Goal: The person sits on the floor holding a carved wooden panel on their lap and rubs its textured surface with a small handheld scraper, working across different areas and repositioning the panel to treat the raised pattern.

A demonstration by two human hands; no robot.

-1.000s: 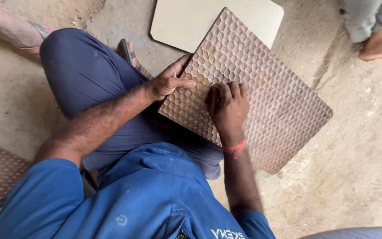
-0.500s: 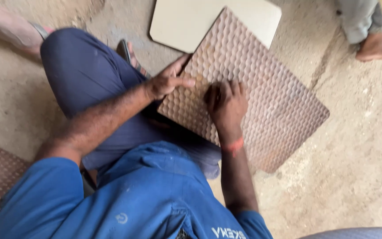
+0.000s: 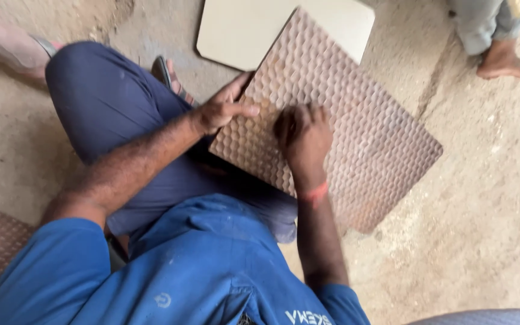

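Bare, dusty concrete floor (image 3: 482, 229) spreads under everything, and you sit low on it in blue work clothes, one knee (image 3: 91, 84) raised to your left. Nearest you, a brown honeycomb-embossed panel (image 3: 356, 138) rests tilted across your lap, its far corner pointing away and its right corner out over the floor. Your left hand (image 3: 224, 108) grips the panel's left edge, thumb lying on the textured face and fingers curled under. Your right hand (image 3: 302, 135), with a red band at the wrist, presses down on the face with fingers bunched together; whether they pinch anything you cannot tell. Beyond the panel, a plain cream board (image 3: 242, 36) lies flat, partly beneath it. Farther right, another person's bare foot (image 3: 504, 63) stands on the concrete.
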